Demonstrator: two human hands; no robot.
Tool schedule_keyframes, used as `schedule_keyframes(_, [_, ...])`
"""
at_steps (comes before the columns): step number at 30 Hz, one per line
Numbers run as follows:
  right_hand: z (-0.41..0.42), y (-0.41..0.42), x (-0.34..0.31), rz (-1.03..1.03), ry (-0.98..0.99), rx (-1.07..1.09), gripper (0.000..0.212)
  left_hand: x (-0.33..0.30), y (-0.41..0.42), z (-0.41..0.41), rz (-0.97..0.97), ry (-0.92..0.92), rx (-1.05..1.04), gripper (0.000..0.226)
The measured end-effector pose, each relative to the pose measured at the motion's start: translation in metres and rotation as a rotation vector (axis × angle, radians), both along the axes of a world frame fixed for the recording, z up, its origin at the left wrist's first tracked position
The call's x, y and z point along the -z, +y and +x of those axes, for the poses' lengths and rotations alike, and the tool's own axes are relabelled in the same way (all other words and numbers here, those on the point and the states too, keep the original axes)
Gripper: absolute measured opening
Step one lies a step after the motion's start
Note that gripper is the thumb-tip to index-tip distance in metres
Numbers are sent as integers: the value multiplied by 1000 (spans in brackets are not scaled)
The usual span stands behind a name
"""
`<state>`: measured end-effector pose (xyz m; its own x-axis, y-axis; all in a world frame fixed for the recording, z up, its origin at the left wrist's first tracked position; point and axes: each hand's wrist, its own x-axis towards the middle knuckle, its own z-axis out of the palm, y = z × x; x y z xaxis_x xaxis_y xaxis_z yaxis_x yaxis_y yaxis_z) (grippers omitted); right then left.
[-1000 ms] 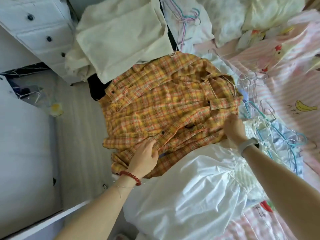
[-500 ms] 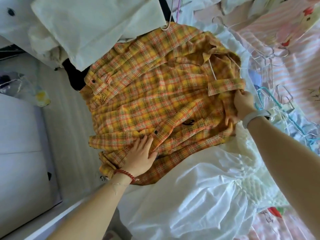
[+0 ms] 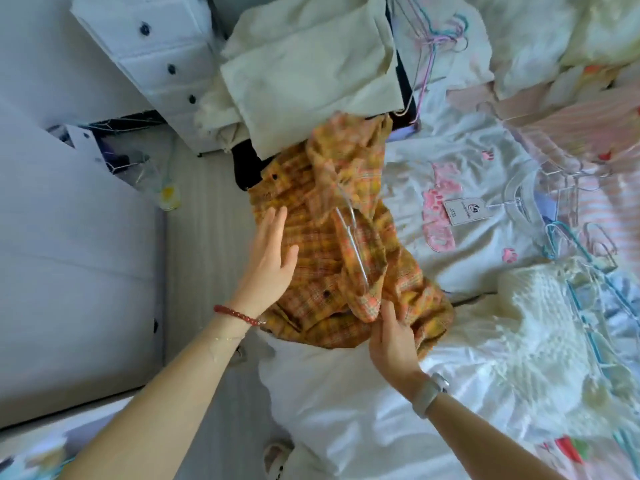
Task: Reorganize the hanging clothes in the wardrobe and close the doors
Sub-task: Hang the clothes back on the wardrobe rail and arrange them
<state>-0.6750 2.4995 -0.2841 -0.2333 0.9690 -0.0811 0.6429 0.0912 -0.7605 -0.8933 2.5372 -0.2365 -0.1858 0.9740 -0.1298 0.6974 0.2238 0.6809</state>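
hands (image 3: pixel 329 299) on folded plaid shirt (image 3: pixel 346 258)

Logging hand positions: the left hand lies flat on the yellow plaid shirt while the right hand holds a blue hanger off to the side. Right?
Not quite. The left hand does lie flat on the yellow plaid shirt, but the head view shows the right hand on that shirt's near edge, not on a blue hanger.

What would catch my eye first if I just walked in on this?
The yellow plaid shirt, bunched in the middle of the bed with a clear hanger inside it. The left hand lies flat on it; the right hand touches its near edge. To the right lies a white top with pink lettering.
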Motion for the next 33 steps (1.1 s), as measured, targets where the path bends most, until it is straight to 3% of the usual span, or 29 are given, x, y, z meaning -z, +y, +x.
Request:
schedule_keyframes(5, [-4, -31, -35, 233, 4, -314, 22, -29, -42, -28, 7, 260, 170, 68])
schedule_keyframes(8, [2, -45, -46, 337, -49, -436, 33, -40, -72, -49, 16, 467, 221, 37])
schedule_keyframes(11, [9, -55, -63, 475, -205, -502, 25, -50, -118, -52, -10, 601, 284, 23])
schedule_keyframes(15, [19, -46, -91, 604, -325, -413, 30, -65, -215, -25, -92, 436, 269, 21])
schedule_keyframes(20, [-2, -59, -127, 734, -362, -528, 34, -91, -299, 5, -125, -192, 133, 16])
schedule_keyframes(24, [-47, -102, -149, 693, -287, -719, 26, -116, -355, -42, -44, -266, -96, 18])
schedule_keyframes(33, [-206, -240, -206, 590, 2, -1216, 26, -147, -530, -160, 285, 120, -964, 18])
